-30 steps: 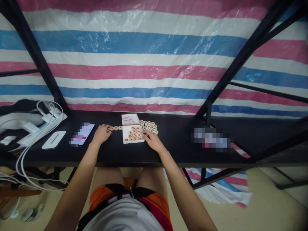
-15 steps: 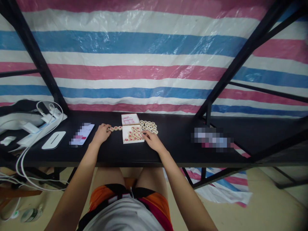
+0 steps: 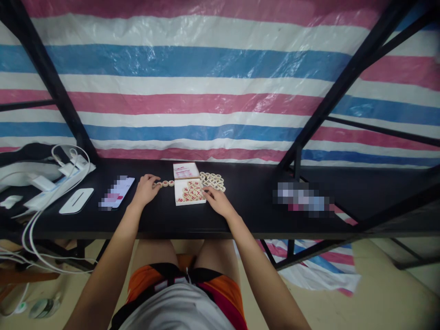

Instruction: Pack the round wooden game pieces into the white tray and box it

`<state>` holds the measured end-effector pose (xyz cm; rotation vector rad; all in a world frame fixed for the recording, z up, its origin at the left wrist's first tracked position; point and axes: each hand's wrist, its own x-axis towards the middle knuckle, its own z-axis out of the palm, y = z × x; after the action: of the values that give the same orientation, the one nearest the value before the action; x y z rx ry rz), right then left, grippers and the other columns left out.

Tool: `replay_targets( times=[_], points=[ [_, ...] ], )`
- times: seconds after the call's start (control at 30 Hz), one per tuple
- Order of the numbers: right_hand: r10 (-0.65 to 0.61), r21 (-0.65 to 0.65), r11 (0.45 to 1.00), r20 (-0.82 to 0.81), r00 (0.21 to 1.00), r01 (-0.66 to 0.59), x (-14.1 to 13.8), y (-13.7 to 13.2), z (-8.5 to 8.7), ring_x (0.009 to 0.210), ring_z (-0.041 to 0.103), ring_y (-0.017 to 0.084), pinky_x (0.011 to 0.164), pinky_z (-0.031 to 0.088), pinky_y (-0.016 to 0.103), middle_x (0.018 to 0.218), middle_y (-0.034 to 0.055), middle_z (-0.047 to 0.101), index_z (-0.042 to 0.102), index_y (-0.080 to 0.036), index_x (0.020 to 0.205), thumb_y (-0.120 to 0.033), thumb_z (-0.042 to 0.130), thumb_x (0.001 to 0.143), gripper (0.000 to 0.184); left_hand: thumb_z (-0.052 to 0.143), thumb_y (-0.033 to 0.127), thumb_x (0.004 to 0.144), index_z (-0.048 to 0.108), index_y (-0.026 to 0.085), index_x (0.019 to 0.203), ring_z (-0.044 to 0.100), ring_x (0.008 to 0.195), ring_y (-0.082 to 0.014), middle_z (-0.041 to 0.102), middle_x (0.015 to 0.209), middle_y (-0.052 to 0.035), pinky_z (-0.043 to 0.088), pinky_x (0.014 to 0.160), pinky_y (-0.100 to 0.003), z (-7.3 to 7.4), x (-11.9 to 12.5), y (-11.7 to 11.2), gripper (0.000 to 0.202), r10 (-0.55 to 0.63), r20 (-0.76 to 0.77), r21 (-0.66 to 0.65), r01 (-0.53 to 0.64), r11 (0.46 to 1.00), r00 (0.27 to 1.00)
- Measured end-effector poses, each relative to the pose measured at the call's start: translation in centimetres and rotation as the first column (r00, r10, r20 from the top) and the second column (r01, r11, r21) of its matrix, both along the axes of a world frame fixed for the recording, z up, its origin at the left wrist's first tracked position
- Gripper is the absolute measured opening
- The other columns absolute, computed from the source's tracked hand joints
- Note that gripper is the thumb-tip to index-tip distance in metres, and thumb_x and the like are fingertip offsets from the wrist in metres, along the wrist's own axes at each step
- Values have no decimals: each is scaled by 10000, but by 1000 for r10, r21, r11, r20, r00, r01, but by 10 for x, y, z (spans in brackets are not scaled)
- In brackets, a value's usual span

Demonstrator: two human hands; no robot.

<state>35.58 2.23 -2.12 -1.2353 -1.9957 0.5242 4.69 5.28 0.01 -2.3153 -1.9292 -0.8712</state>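
Black surface (image 3: 165,220) carries everything. Nearest, the right hand (image 3: 218,201) lies loosely open, holding nothing, fingertips at the near right corner of the white box (image 3: 189,191) half filled with round wooden game pieces. The left hand (image 3: 145,189) rests curled, empty as far as shows, fingertips touching the end of a short row of three pieces (image 3: 165,183) left of the box. Beyond lie a loose heap of pieces (image 3: 213,180) and the box lid (image 3: 186,170). Sorting looks midway; moving another piece would call for a fine fingertip pinch.
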Motion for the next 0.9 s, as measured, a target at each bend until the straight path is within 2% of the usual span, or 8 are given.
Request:
replay_targets(
  times=[0.13,0.2,0.3,0.5,0.6,0.73,0.9],
  points=[
    [1,-5,1000,-3,1000,-1,1,1,-2,639,554,140,670,405,249,709,0,622,612,-213,1046,-383,422,888,300,457,294,862,653,203,1001,501,1002,-222,575,1046,-69,397,929,-373,5,16,-5,258,-236,8,75,234,969,972],
    [-1,-6,1000,-5,1000,1,1,2,-2,638,553,140,665,404,248,709,-2,623,611,-213,1046,-378,425,887,295,439,323,888,654,212,993,507,993,-210,597,1037,-58,396,920,-370,5,26,-8,263,-356,-12,63,356,932,934],
    [-3,-9,1000,1,1000,3,1,1,-1,636,552,138,670,403,251,708,-3,626,614,-212,1036,-366,430,884,283,442,363,903,660,221,988,509,997,-212,626,1029,-52,393,903,-376,3,36,-9,273,-458,-48,8,459,889,888],
    [-4,-13,1000,5,1000,5,-1,0,0,635,553,138,668,405,250,703,-4,624,614,-210,1039,-373,432,886,288,445,372,908,700,228,929,506,995,-212,643,1046,-47,385,873,-363,3,41,-12,294,-493,-144,-44,492,870,858],
    [-10,-10,1000,7,1000,10,-1,0,0,640,557,136,674,406,248,712,-4,628,614,-214,1041,-373,425,892,288,450,406,901,704,236,936,505,1005,-218,648,1052,-45,377,861,-354,8,44,-12,308,-500,-159,-60,498,865,851],
    [-16,-2,1000,12,1000,16,0,-1,0,661,560,137,676,404,243,719,-3,624,610,-217,1038,-372,411,902,287,501,470,859,690,250,1001,527,974,-234,672,1012,-46,366,836,-352,15,55,-8,323,-505,-198,-144,485,863,840],
    [-29,-14,999,14,999,29,0,-1,0,685,565,140,685,408,243,742,1,627,604,-224,1047,-387,424,899,284,518,404,846,701,238,986,571,941,-238,702,928,-56,344,864,-346,22,66,-4,284,-494,-243,-206,453,867,835]
  ],
)
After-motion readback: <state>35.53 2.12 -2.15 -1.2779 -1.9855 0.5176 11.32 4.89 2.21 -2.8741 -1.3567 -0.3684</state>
